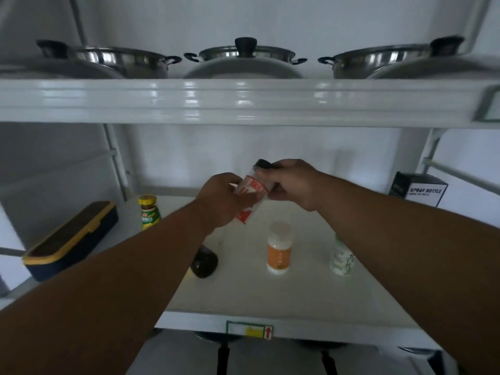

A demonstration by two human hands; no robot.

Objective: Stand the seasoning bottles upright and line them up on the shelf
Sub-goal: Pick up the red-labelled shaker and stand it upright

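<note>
Two hands, left hand [221, 201] and right hand [290, 184], gripping tilted clear red-labelled bottle [250, 197], black cap.

Dim, soft blur, edges warped.

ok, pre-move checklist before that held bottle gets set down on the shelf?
1. Grip: left hand and right hand both on the red-label bottle: ok.
2. Bottle upright: tilted, black cap toward the right hand: not ok.
3. Landing spot: bare shelf below the hands: ok.
4. Neighbours standing: orange-label bottle, green-label bottle, yellow-cap jar upright: ok.
5. Dark bottle: seems to lie on its side under the left forearm: not ok.
6. Cap tight: cannot tell.
</note>
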